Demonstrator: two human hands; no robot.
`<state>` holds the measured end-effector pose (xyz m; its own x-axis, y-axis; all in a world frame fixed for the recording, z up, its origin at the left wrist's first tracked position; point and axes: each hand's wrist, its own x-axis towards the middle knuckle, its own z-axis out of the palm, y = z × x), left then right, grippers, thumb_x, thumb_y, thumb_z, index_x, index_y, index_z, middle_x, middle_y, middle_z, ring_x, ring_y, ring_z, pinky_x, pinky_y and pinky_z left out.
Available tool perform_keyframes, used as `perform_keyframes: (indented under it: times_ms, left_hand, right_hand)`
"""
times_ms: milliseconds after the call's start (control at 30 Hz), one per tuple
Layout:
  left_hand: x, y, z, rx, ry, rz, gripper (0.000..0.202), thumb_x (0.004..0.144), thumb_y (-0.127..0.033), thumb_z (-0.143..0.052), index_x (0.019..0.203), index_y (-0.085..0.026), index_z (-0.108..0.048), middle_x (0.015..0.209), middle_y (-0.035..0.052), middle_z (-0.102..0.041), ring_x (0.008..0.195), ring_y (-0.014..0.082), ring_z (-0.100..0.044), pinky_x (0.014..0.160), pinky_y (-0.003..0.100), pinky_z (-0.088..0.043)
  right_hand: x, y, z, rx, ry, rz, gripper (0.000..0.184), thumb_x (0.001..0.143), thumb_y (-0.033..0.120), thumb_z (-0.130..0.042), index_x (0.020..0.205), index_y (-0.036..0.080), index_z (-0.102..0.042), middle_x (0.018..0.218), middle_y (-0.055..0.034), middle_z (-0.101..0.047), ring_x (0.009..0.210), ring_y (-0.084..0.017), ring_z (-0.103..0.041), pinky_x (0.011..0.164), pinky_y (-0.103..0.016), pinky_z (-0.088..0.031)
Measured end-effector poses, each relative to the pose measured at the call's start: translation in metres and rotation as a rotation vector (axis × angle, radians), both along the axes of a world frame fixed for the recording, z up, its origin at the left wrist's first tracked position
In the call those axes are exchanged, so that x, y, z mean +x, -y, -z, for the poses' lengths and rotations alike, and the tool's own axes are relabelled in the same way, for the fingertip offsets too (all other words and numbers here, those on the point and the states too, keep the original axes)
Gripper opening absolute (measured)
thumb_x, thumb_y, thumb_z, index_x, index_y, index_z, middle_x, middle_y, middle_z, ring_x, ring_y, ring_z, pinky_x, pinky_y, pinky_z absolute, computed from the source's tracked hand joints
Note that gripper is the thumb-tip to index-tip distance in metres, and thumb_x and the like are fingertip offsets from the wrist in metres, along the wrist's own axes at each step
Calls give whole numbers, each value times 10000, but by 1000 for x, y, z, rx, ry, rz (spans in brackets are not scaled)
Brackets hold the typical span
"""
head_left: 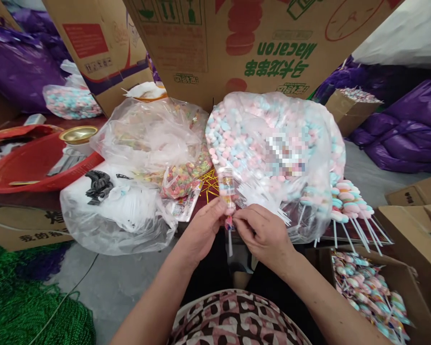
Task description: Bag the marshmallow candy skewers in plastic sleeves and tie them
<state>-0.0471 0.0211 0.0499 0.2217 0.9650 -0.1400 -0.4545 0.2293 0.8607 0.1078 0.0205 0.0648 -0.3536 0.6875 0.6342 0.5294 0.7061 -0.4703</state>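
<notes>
A marshmallow skewer (227, 186) in a clear wrapper stands upright between my hands, its white stick pointing down toward me. My left hand (207, 224) is closed around the lower part of the wrapper, thumb on top. With pinched fingers, my right hand (264, 231) grips the gathered, reddish neck of the wrapper just above the stick. Whether a twist tie is also between those fingers is too small to tell. Beyond my hands lie gold twist ties (209, 185) and a bunch of white sticks (264, 199).
A large bag of pastel marshmallows (233, 129) and a bag of colourful candies (187, 177) fill the table's back. Bare skewers (350, 201) lie right, above a carton of wrapped ones (373, 292). Left are a bag of white pieces (129, 215) and a red basin (39, 167).
</notes>
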Motion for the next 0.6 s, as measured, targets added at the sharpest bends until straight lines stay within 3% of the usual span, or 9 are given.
perform_keyframes:
  times_ms: [67, 167, 267, 333, 433, 500, 600]
  left_hand:
    - [-3, 1, -6, 133, -112, -8, 258, 760, -357, -744, 965, -201, -725, 944, 51, -704, 871, 163, -624, 816, 276, -491]
    - [-5, 5, -12, 566, -468, 50, 167, 789, -260, -711, 951, -239, -746, 1135, 83, -689, 1082, 226, -612, 959, 376, -478]
    - [3, 8, -5, 1055, -909, -4, 209, 860, -167, -608, 927, -299, -756, 1310, 59, -634, 1311, 251, -480, 1101, 474, -370]
    - [13, 11, 4, 1253, -1089, -70, 260, 884, -143, -571, 943, -324, -750, 1365, 32, -605, 1379, 246, -413, 1142, 511, -316]
    - [30, 18, 18, 1348, -1077, -44, 296, 889, -125, -556, 1018, -327, -729, 1396, 23, -581, 1412, 250, -384, 1135, 506, -355]
    - [39, 22, 24, 1320, -993, 15, 351, 889, -111, -546, 1153, -301, -678, 1465, 54, -512, 1396, 255, -418, 1108, 475, -412]
    - [47, 23, 29, 1226, -936, 2, 451, 884, -104, -549, 1299, -276, -577, 1493, 86, -473, 1344, 243, -491, 1082, 426, -457]
  right_hand:
    - [8, 0, 5, -210, -119, 6, 148, 890, 169, -552, 788, 204, -654, 699, -17, -655, 648, -133, -604, 622, -238, -477]
    - [23, -3, 8, -549, -381, 1, 133, 868, 278, -612, 773, 203, -666, 817, -25, -693, 767, -153, -641, 716, -268, -505]
    - [29, 0, 8, -809, -649, -78, 179, 837, 382, -662, 819, 205, -679, 953, -31, -700, 884, -165, -641, 779, -285, -506]
    - [29, 7, 9, -968, -808, -113, 239, 806, 451, -684, 835, 215, -663, 826, 1, -675, 764, -140, -621, 681, -254, -502]
    - [33, 23, 16, -1029, -1019, -85, 342, 720, 532, -734, 784, 220, -609, 686, 41, -609, 611, -109, -557, 565, -219, -467]
    - [44, 36, 24, -1048, -1128, -16, 360, 706, 532, -743, 782, 223, -574, 649, 52, -597, 559, -99, -541, 526, -207, -448]
    - [68, 65, 34, -1074, -1246, 119, 363, 709, 505, -750, 795, 226, -535, 660, 40, -636, 553, -107, -576, 503, -205, -443]
